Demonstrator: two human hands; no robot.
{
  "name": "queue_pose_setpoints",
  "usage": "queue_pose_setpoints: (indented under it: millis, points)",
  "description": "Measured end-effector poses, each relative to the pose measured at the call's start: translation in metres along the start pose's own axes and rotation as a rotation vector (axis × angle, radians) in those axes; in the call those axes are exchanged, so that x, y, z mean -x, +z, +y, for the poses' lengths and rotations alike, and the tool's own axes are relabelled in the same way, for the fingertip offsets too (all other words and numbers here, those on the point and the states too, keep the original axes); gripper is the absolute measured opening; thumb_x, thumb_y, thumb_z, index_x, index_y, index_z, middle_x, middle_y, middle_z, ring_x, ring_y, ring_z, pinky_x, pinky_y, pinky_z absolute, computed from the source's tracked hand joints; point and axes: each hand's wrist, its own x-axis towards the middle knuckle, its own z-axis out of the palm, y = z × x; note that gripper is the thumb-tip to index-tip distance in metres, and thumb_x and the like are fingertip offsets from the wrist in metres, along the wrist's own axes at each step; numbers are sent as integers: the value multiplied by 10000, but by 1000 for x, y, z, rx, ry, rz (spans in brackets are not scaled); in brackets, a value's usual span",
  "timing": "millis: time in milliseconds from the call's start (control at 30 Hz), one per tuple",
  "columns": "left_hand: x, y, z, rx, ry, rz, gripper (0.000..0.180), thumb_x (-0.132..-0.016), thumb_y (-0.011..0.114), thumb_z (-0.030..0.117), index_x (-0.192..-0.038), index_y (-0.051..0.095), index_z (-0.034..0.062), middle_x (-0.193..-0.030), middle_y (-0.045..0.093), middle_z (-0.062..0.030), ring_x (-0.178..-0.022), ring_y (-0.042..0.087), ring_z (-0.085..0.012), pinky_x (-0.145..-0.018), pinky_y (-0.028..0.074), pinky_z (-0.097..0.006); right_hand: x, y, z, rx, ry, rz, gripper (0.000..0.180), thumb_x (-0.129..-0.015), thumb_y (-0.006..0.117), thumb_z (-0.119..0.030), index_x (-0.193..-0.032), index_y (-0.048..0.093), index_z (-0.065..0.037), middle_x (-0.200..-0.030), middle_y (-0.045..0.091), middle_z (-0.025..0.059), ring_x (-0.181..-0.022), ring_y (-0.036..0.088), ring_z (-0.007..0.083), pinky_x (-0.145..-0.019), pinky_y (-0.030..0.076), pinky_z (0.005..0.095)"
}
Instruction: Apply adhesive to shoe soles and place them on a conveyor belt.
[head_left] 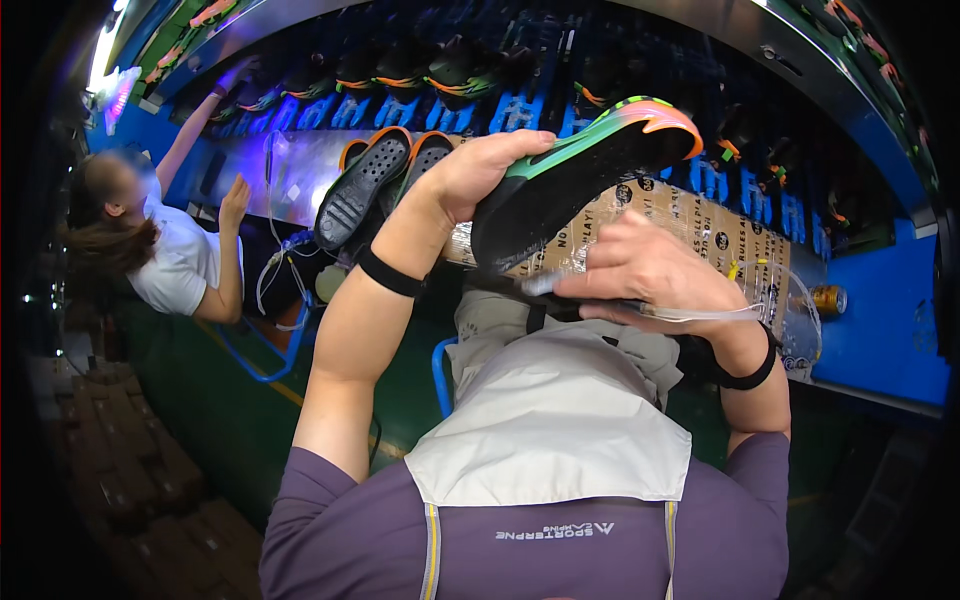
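My left hand (480, 175) is closed on a shoe sole (545, 205), thumb and fingers gripping its rim, and holds it tilted up in front of me. The sole is black on its wide face, with a rim running from green to orange. Close to the sole's lower end, my right hand (655, 265) is closed on a slim brush-like tool (540, 284) with a pale tip, smeared by motion. A thin clear tube (700, 315) runs along that hand. Whether the tip touches the sole, I cannot tell.
More black soles (365, 190) with orange rims lean left of my left forearm. The cardboard-covered bench (720, 235) lies ahead, with a gold can (829, 299) at right. Shoe uppers (460, 75) sit on blue racks (395, 112) behind. A co-worker (190, 245) sits at left.
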Motion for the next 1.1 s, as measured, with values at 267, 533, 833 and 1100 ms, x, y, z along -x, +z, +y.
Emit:
queue_pose_setpoints:
  millis: [267, 533, 833, 1100]
  points:
    - [5, -2, -40, 307, 44, -4, 466, -1087, 405, 276, -1324, 640, -50, -1210, 740, -190, -1047, 748, -269, -954, 607, -408, 12, 2, 10, -157, 60, 120, 329, -854, 819, -122, -1177, 768, -85, -828, 663, 71, -796, 623, 260, -786, 470, 380]
    - [14, 23, -82, 541, 83, -116, 665, -1062, 239, 374, -1479, 483, -82, -1375, 633, -286, -1199, 669, -435, -1021, 569, -531, -1, 14, 44, 201, 340, 748, 313, -847, 788, -37, -1156, 736, -36, -831, 627, 108, -768, 608, 272, -700, 496, 385]
    - [12, 6, -94, 541, 175, -60, 684, -1051, 222, 399, -1402, 563, -79, -1315, 668, -285, -1192, 681, -384, -1070, 540, -500, 7, 20, 18, -223, 24, 137, 307, -884, 797, -181, -1181, 758, -114, -882, 683, 62, -881, 650, 270, -846, 471, 400]
    - [21, 15, -107, 393, 337, -36, 630, -1067, 415, 353, -1576, 375, -17, -1475, 576, -180, -1335, 589, -314, -1144, 474, -487, 12, 50, 39, -730, 660, 745, 205, -984, 666, -109, -1131, 761, -2, -1040, 752, 76, -934, 666, 141, -848, 535, 290]
